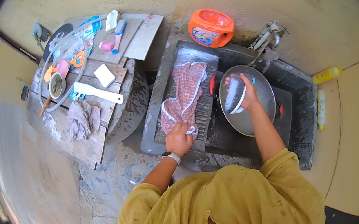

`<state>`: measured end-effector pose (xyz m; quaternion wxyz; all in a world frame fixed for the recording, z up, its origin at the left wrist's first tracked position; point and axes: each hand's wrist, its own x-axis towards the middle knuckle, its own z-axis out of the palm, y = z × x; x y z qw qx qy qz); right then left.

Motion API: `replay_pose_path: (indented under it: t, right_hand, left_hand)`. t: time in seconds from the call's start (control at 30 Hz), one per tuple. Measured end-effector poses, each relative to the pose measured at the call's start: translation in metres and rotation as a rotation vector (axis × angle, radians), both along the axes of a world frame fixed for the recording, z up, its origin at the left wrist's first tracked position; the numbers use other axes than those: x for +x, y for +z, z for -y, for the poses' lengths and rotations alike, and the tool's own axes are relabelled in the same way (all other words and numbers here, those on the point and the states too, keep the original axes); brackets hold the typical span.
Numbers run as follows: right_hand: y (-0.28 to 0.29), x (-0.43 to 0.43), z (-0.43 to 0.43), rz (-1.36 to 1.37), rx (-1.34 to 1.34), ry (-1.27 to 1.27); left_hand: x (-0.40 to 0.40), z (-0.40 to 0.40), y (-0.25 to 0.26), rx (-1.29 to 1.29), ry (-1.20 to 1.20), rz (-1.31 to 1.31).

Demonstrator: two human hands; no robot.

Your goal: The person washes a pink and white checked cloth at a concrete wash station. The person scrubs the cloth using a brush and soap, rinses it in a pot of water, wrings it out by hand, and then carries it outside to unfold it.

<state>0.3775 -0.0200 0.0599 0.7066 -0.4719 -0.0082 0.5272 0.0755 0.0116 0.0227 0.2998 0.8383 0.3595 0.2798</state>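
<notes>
My left hand [179,140] grips the near end of a wet reddish checked cloth [189,93] with white trim. The cloth lies along the ribbed washboard [205,122] of a dark stone laundry sink. Over a round pan [252,126] with red handles, standing in the basin, my right hand [248,94] holds a scrub brush [235,94]. Its pale and dark bristles face left, away from the palm, and do not touch the cloth.
An orange detergent tub [211,28] stands on the sink's back rim near a metal tap [268,37]. Yellow-capped bottles [327,75] are at the right. On the left, a wooden board top [95,146] bears a white brush [98,92], soap [104,75], a grey rag [83,119] and a hose [40,93].
</notes>
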Motion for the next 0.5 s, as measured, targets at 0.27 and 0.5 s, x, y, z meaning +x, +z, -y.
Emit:
replay_pose_path:
  t: [0.27, 0.5]
  right_hand:
    - [-0.059, 0.035, 0.145, 0.347, -0.28, -0.502]
    - [-0.053, -0.007, 0.205, 0.799, -0.614, 0.164]
  left_hand:
    - [0.007, 0.007, -0.002, 0.045, -0.018, -0.009]
    - [0.0, 0.005, -0.009, 0.091, -0.046, -0.027]
